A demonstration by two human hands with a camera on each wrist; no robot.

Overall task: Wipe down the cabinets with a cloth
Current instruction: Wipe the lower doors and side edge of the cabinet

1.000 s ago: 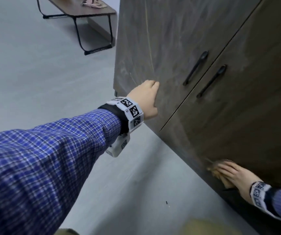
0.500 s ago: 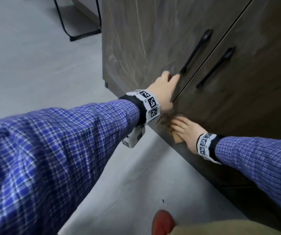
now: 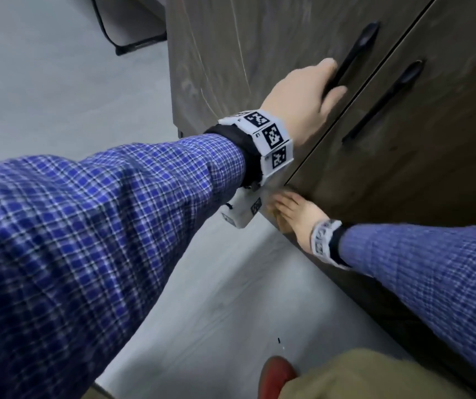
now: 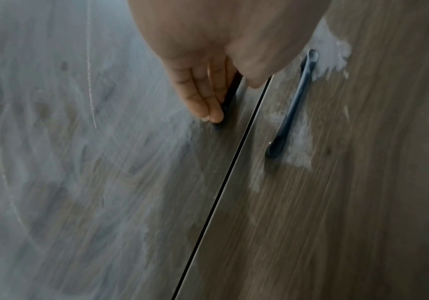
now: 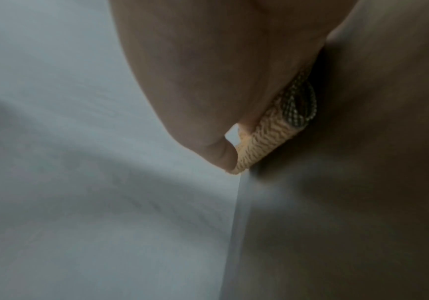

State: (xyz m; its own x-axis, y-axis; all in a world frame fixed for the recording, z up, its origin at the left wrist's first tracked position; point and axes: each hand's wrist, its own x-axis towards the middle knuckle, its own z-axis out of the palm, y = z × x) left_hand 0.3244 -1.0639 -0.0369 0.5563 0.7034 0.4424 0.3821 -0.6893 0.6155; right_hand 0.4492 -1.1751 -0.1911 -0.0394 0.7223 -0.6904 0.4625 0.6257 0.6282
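The dark wood cabinet has a left door (image 3: 245, 53) and a right door (image 3: 432, 139), each with a black bar handle. My left hand (image 3: 331, 77) holds the left door handle (image 3: 357, 50): the fingers (image 4: 203, 97) lie along one side of the bar (image 4: 230, 95) and the thumb along the other. Lower down, my right hand (image 3: 288, 211) lies flat against the bottom of the cabinet near the door seam, its fingers straight. It presses a tan woven cloth (image 5: 267, 138) against the wood. The hand hides most of the cloth.
The right door handle (image 3: 386, 102) is free, with pale smears (image 4: 331, 52) beside it. Grey floor (image 3: 58, 82) stretches to the left. A black metal furniture leg (image 3: 133, 44) stands at the back. My red shoe (image 3: 277, 372) and tan trouser leg (image 3: 374, 375) are near the cabinet base.
My left hand slid right across the left door and took the handle. The right hand moved the cloth left along the cabinet's bottom edge, to just under my left wrist.
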